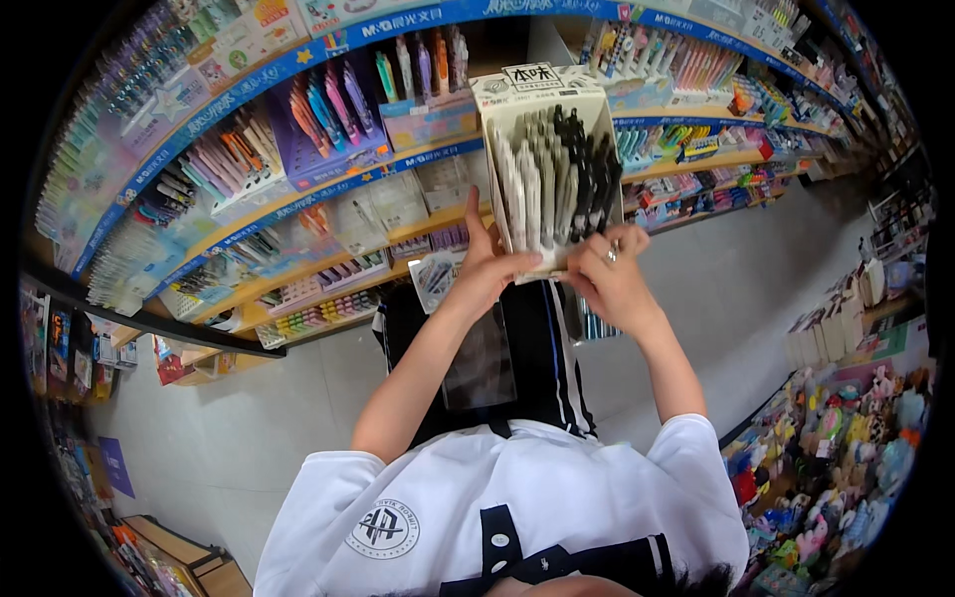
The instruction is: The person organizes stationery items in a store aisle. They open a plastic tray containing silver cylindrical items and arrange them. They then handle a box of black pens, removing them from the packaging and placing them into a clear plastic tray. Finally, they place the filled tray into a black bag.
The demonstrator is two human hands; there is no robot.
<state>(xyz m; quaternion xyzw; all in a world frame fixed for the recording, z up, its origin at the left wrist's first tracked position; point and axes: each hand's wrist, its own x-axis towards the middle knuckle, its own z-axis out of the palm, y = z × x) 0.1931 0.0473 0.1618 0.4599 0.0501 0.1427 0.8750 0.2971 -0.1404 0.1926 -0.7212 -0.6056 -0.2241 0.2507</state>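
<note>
A cardboard display box bearing writing is tilted in front of the shelves, filled with rows of pens in white, grey-beige and black. My left hand supports the box's lower left corner, with the thumb over the front edge and a finger along the left side. At the lower right corner is my right hand, a ring on one finger; its fingers are bent against the box edge just below the black pens. Its fingertips are partly hidden. Below the box, a clear plastic container lies over my dark trousers.
Curved-looking shelves stocked with pens stand ahead. A purple pen display is left of the box, and another display with pens stands beside it. Plush toys lie at lower right, below a row of books.
</note>
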